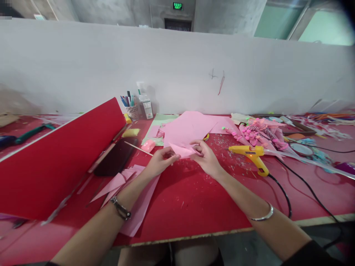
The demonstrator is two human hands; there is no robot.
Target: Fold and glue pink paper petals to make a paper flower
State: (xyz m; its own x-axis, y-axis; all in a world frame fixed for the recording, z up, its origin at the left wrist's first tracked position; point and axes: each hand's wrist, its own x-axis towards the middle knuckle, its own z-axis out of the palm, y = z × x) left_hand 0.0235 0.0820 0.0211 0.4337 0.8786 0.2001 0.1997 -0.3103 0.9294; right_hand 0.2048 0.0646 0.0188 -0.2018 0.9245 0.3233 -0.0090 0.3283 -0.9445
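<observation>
Left hand [159, 162] and right hand [205, 158] pinch folded pink paper [183, 150]; fingertips hidden beneath

Two hands, left hand [160, 161] and right hand [206, 158], one yellow glue gun [251, 153] at three o'clock, one pen cup [132, 109] at eleven o'clock, two wrist bracelets, one red table [191, 199]

L hand [161, 161] pinching, R hand [205, 157] pinching, 2 forearms extended, converging
</observation>
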